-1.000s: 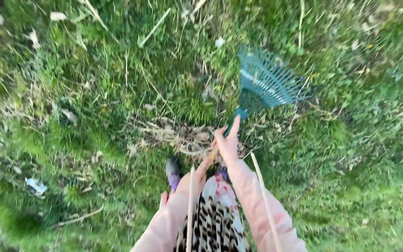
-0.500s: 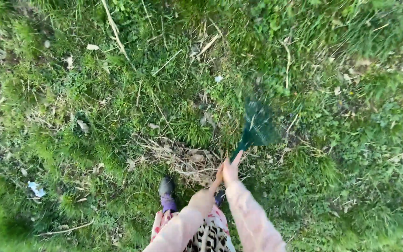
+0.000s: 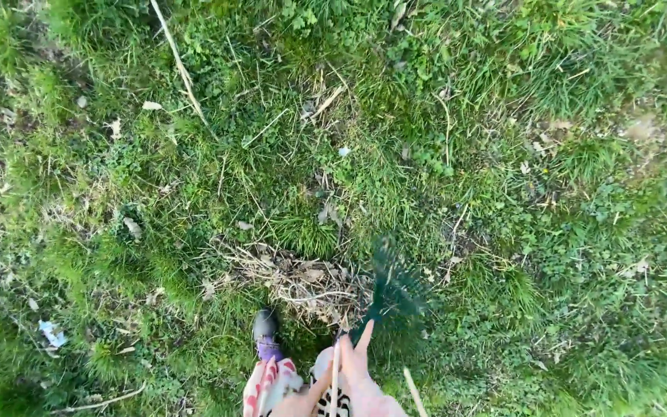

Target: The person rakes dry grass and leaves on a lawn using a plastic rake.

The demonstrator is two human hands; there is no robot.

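- right hand [image 3: 358, 369] down at the bottom edge, grip wrapped on the wooden rake handle [image 3: 335, 378], one finger sticking out; left hand [image 3: 296, 403] barely in frame, can't tell its grip
- dark shoe [image 3: 265, 326] just beside
- teal rake head [image 3: 395, 289], blurry, touching the dry grass pile [image 3: 295, 279]
- one small pile gathered, loose stalks [image 3: 179, 66] and a white scrap [image 3: 52, 333] left out on the lawn [image 3: 565, 232]
- no bin or bag in sight

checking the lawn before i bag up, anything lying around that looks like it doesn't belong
Yes: a small white-blue scrap of litter lies in the grass at lower left, apart from the dry heap by the green rake head. A long pale stalk lies loose at the top.
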